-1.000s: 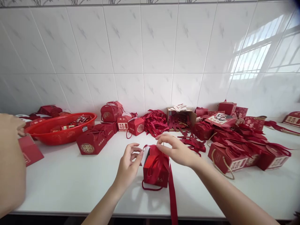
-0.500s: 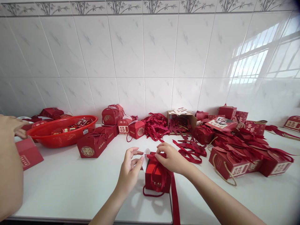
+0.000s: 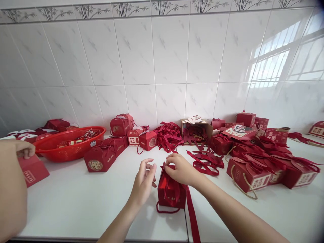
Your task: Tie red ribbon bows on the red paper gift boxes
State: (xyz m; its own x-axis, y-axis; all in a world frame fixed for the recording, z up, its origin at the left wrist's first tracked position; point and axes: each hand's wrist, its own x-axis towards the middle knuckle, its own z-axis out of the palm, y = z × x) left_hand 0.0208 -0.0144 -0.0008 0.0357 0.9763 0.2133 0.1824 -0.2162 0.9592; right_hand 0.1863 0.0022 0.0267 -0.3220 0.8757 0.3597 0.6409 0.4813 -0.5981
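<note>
A small red gift box [image 3: 172,197] stands on the white table in front of me, a dark red cord handle [image 3: 168,212] looping from its lower front. My right hand [image 3: 181,169] is closed over the top of the box in a pinch, and a wide red ribbon [image 3: 192,216] runs from under it down past the table's front edge. What exactly its fingertips grip is partly hidden. Beside the box's raised flap [image 3: 162,171], my left hand [image 3: 143,182] is off the box, with curled fingers apart and nothing visible in them.
Tied red boxes [image 3: 249,177] crowd the right side. Loose ribbons [image 3: 168,135] and a carton [image 3: 209,130] lie along the wall. To the left are more boxes [image 3: 101,155] and a red basket [image 3: 60,153] of sweets. Another person's hand [image 3: 26,148] holds a box at far left.
My left hand has come away from the flap, whose pale inner side no longer shows. My right hand has shifted slightly left over the box top. The other person's hand has moved right.
</note>
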